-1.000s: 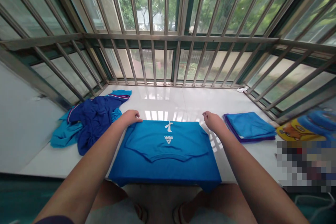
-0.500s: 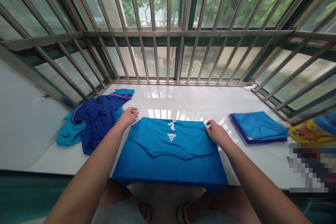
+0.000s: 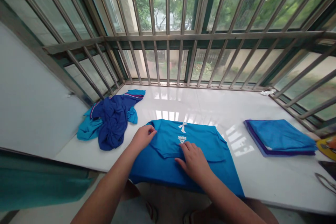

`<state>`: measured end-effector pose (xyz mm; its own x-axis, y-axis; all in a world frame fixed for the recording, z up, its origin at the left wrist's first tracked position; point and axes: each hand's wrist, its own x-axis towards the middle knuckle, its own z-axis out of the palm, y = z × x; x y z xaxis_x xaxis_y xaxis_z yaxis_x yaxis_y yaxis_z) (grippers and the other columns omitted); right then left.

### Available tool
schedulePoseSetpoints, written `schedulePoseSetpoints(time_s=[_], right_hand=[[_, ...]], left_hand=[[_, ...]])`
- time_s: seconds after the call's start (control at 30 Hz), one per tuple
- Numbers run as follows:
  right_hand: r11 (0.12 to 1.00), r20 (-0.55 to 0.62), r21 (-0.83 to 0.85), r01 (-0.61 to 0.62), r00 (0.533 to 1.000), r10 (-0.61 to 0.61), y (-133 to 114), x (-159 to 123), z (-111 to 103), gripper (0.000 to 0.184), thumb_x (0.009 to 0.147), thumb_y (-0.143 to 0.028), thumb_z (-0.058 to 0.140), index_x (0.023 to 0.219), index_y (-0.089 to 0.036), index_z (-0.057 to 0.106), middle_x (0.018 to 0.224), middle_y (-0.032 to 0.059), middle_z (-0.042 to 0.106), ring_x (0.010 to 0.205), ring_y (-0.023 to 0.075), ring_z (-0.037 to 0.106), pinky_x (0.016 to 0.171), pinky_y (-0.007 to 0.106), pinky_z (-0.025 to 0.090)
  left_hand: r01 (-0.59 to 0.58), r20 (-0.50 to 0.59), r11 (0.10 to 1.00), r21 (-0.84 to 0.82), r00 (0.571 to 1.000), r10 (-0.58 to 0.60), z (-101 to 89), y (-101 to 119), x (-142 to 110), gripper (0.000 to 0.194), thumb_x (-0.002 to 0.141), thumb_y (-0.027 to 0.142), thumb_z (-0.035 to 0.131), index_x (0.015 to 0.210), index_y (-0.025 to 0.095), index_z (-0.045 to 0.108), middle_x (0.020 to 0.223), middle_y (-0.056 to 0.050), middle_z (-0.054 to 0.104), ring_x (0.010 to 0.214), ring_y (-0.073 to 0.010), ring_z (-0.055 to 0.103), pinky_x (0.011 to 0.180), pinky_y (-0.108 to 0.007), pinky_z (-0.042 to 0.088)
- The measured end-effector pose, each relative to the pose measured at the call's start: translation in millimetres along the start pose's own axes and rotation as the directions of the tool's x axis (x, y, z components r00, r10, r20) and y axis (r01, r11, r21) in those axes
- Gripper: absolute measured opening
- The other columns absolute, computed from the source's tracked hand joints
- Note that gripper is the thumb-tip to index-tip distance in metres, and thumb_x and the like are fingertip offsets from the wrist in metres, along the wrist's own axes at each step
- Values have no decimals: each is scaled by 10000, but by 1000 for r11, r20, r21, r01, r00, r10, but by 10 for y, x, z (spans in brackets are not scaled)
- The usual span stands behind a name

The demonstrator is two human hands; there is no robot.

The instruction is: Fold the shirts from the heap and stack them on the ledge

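Observation:
A bright blue T-shirt (image 3: 199, 140) with a white logo lies spread on the white ledge (image 3: 210, 106), its lower part hanging over the front edge. My left hand (image 3: 143, 137) pinches the shirt's far left corner near the sleeve. My right hand (image 3: 193, 157) lies flat on the middle of the shirt, fingers stretched out just below the logo.
A crumpled heap of dark blue and light blue clothes (image 3: 112, 119) lies at the left of the ledge. A folded stack of blue garments (image 3: 280, 136) sits at the right. Metal window bars (image 3: 168, 35) enclose the ledge on three sides. A yellow item (image 3: 327, 143) shows at the right edge.
My right hand has moved from the shirt's right edge to its middle and now presses flat. My left hand has shifted onto the left corner. The view has panned left.

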<state>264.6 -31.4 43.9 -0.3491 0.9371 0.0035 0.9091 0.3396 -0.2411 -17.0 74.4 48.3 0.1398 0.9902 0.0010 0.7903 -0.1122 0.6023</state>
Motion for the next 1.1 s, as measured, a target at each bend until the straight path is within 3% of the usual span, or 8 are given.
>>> schedulePoseSetpoints(time_s=[0.1, 0.33, 0.53, 0.67, 0.8, 0.87, 1.0, 1.1], right_hand=[[999, -49, 24, 27, 998, -26, -195, 5, 158, 713, 967, -548, 746, 1568, -224, 540, 1528, 177, 615, 1366, 389, 577, 1110, 529, 471], [1000, -58, -28, -6, 998, 4, -301, 123, 195, 521, 1004, -420, 697, 1482, -226, 622, 1469, 173, 654, 1321, 378, 607, 1080, 523, 501], [978, -87, -165, -128, 990, 114, 353, -188, 50, 479, 996, -419, 671, 1440, -243, 644, 1480, 210, 637, 1323, 443, 600, 1048, 601, 515], [940, -29, -212, -268, 963, 268, 870, -529, -50, 362, 978, -389, 675, 1309, -241, 689, 1310, 218, 691, 1121, 428, 684, 839, 507, 574], [957, 103, -149, -249, 958, 266, 1124, -677, -185, 279, 995, -144, 518, 1176, -224, 715, 1209, 177, 721, 1010, 311, 729, 841, 388, 549], [966, 164, -117, -232, 954, 249, 1199, -618, -300, 297, 1003, -112, 458, 1104, -200, 723, 1159, 169, 740, 983, 283, 738, 850, 365, 535], [973, 321, 85, -213, 931, 176, 1428, -172, -679, 131, 952, -183, 604, 926, -198, 731, 909, 89, 767, 864, 257, 735, 767, 325, 513], [829, 209, 385, -405, 913, 350, 1634, 378, -1029, 134, 974, -212, 618, 915, -176, 733, 789, 74, 763, 743, 217, 728, 721, 299, 528]], left_hand=[[-54, -7, 992, -114, 999, 54, 149, 266, -175, 209, 969, 397, 617, 863, 234, 695, 862, -30, 764, 831, -217, 704, 764, -318, 487], [-10, 0, 972, -236, 1000, 10, 312, 373, -172, 181, 1016, 402, 568, 962, 250, 650, 868, -2, 741, 811, -198, 690, 746, -306, 495], [337, 35, 851, -403, 935, -353, 68, 203, 371, 221, 1064, 435, 530, 1081, 239, 631, 792, -7, 711, 716, -200, 706, 617, -284, 521], [402, 87, 802, -441, 909, -408, -67, 194, 523, 329, 1029, 455, 618, 1260, 222, 595, 849, -32, 744, 737, -224, 740, 600, -304, 574], [475, 317, 735, -483, 878, -359, -204, 93, 425, 777, 862, 470, 845, 1529, 284, 491, 759, 28, 729, 628, -204, 709, 569, -292, 576], [491, 463, 707, -509, 848, -256, -297, -4, 409, 863, 781, 481, 915, 1533, 306, 530, 777, 26, 748, 618, -193, 710, 565, -283, 573], [562, 641, 608, -562, 759, -109, -436, -109, 628, 601, 722, 463, 969, 1221, 219, 740, 987, -67, 808, 775, -204, 773, 667, -299, 619], [440, 461, 549, -710, 881, -109, -402, 19, 925, 444, 868, 458, 864, 1200, 202, 717, 1209, -140, 790, 1039, -241, 788, 851, -343, 651]])
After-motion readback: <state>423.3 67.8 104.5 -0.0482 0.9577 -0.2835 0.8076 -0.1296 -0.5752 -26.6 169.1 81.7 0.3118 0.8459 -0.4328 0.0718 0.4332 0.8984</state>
